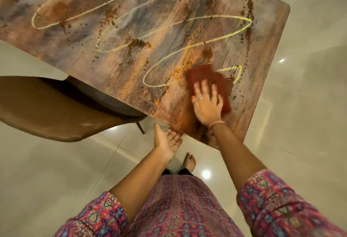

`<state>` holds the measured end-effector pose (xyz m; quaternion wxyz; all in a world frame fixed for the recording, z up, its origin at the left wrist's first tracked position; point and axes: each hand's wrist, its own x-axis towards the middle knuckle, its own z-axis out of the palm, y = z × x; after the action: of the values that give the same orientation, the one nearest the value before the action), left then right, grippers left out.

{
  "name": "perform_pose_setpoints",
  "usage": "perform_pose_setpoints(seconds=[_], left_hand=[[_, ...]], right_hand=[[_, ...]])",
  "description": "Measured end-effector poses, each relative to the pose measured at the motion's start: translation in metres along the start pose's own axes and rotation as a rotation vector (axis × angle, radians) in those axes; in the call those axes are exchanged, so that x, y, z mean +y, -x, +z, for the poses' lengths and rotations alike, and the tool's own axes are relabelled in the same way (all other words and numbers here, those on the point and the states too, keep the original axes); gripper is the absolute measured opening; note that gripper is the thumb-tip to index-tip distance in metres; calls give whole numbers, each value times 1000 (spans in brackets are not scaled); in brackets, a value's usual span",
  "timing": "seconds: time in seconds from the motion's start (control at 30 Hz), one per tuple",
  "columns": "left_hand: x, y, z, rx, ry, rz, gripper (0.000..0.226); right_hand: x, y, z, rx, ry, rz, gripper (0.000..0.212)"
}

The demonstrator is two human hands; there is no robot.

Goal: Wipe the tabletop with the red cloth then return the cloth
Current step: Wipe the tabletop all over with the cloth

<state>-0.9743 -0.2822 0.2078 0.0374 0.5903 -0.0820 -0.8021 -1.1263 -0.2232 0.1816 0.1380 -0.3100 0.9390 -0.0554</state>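
The red cloth [203, 76] lies flat on the wooden tabletop [116, 68] near its near-right corner. My right hand [206, 103] presses down on the cloth with fingers spread; the cloth looks blurred. Brown crumbs [138, 44] and a looping yellow line [187, 49] cover much of the tabletop. My left hand [167, 142] is cupped palm up just below the near table edge, holding nothing.
A brown upholstered chair [56, 109] stands at the table's left side, partly tucked under it. Glossy pale floor tiles [304, 105] surround the table. My bare foot [189, 163] is on the floor below the table edge.
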Motion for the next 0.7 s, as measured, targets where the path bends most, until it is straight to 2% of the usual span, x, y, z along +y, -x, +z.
perform_pose_setpoints(seconds=[0.1,0.17,0.23,0.3,0.4,0.5,0.57,0.7], left_hand=[[1,-1,1,-22,30,-24,75],[4,0,-1,-45,43,-42,73],[8,2,-5,-63,-1,-57,74],[11,5,-9,-66,-76,-51,70],[13,12,-10,-40,-156,-27,45],[8,18,-8,-39,-224,-27,18],[4,21,-5,-58,-243,-26,15],[-3,20,5,-77,-307,42,15]], right_hand=[[-12,61,18,-142,-23,-417,48],[11,93,18,-203,-53,-529,46],[41,95,7,-196,-97,-477,45],[67,73,-3,-137,-92,-323,46],[82,15,-21,-30,-117,8,46],[65,-23,-25,-22,-172,251,49],[46,-13,-16,-14,-140,216,51],[38,78,3,-137,-126,-193,47]])
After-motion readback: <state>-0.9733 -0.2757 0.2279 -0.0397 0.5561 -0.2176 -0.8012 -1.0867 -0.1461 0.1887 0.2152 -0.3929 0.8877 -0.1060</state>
